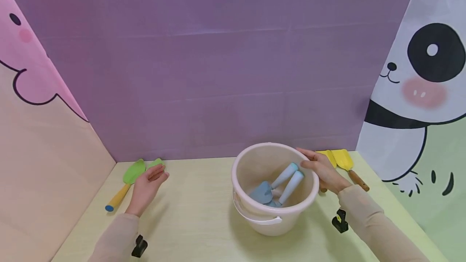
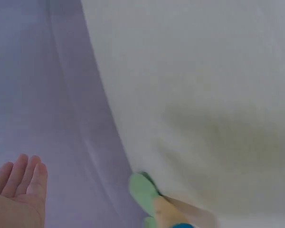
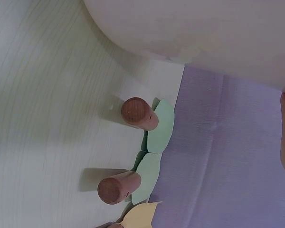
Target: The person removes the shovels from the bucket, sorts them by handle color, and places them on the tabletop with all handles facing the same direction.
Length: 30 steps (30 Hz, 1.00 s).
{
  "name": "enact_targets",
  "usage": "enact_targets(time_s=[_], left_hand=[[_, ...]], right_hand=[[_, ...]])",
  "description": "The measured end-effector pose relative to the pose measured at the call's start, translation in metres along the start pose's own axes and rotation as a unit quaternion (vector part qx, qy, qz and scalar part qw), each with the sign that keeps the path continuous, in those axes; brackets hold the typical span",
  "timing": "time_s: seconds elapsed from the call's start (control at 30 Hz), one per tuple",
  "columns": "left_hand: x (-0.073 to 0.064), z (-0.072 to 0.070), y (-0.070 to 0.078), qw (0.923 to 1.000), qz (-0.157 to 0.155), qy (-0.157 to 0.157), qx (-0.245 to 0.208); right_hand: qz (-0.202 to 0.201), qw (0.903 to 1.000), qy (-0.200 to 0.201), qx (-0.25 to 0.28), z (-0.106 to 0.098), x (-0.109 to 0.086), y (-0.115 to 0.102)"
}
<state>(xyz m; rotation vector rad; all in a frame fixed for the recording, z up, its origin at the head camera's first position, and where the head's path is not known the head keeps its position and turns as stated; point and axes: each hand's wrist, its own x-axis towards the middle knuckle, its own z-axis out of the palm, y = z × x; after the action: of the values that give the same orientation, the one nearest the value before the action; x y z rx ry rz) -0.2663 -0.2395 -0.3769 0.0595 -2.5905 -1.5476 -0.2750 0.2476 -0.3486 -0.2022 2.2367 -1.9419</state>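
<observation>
A pale pink bucket (image 1: 291, 219) stands right of the middle, its white handle hanging down in front. Inside lie two small blue tools (image 1: 261, 192) with white handles; one has a shovel-like blade. My right hand (image 1: 325, 172) grips the bucket's right rim, thumb over the edge and fingers on the far side. In the right wrist view the bucket wall (image 3: 190, 33) fills the top. My left hand (image 1: 148, 183) hovers with extended fingers, holding nothing, and overlaps green toy shovels (image 1: 134, 171) in the head view. One has a yellow handle with a blue end.
Yellow shovels (image 1: 343, 159) with brown handles lie behind my right hand. The right wrist view also shows green blades (image 3: 160, 126) with brown handles beside the bucket. A purple backdrop (image 1: 225, 72) borders the table's (image 1: 196, 201) far edge, with printed side panels left and right.
</observation>
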Motion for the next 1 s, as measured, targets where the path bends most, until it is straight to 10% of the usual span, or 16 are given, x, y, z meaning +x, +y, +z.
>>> enact_targets(time_s=[0.43, 1.0], left_hand=[[-0.009, 0.01, 0.078, 0.9934, 0.103, -0.047, 0.023], [-0.032, 0.062, 0.149, 0.9607, 0.214, -0.174, 0.031]], right_hand=[[0.003, 0.9999, -0.004, 0.009, 0.001, -0.002, -0.005], [-0.004, 1.0, -0.004, 0.001, 0.0, -0.004, -0.003]])
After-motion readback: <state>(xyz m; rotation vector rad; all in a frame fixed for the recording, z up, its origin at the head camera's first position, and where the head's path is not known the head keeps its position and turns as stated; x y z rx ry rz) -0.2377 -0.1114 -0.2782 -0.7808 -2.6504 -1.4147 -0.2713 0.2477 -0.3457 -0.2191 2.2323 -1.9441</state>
